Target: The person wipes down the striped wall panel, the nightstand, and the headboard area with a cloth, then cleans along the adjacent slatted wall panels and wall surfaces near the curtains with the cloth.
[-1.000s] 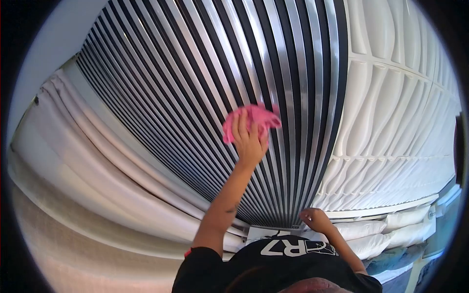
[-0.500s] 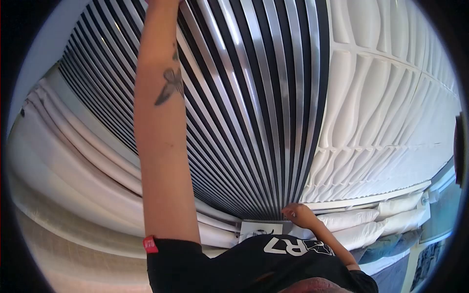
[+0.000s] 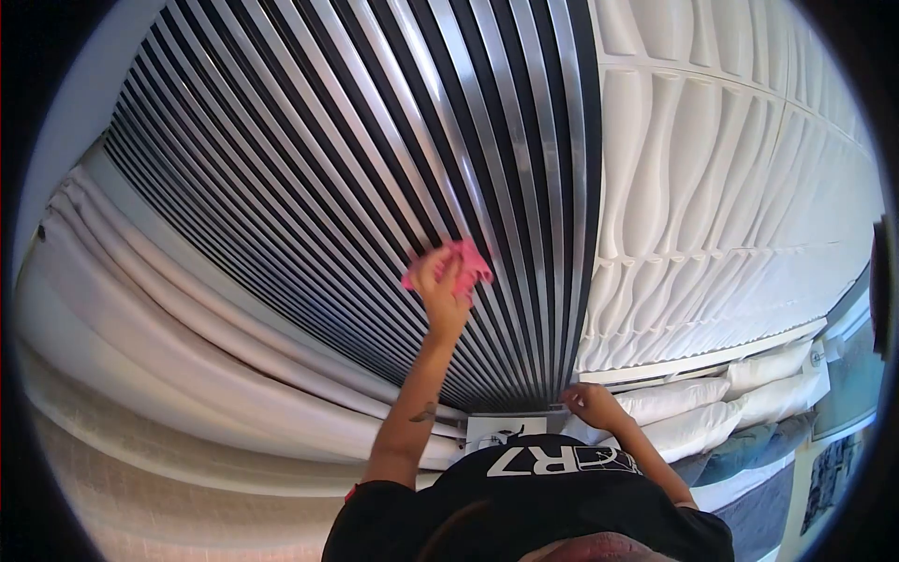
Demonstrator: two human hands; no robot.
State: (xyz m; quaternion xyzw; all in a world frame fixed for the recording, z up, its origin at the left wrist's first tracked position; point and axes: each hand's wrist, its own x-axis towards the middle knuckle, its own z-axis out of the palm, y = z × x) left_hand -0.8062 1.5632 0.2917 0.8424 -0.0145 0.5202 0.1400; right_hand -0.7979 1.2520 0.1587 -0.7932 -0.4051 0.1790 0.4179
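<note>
My left hand [image 3: 440,284] is closed around a bunched pink cloth [image 3: 473,263] and presses it against the slatted panel [image 3: 375,140], about midway across it. The panel has long shiny silver slats with black gaps between them. Close to my body, near the lower end of the slats, my right hand [image 3: 596,406] is raised with its fingers curled in. Whatever those fingers may hold is too small or hidden to make out.
White wavy relief panels [image 3: 693,169] adjoin the slats on the right. Pale curtains [image 3: 178,309] hang along the left. White pillows [image 3: 684,431] lie at the lower right, with dark grey cushions [image 3: 749,459] beside them. A white card with a dark drawing [image 3: 492,429] shows near my chest.
My left arm has come down from far up the panel, bringing the hand and the pink cloth into view. My right hand has shifted slightly to the right.
</note>
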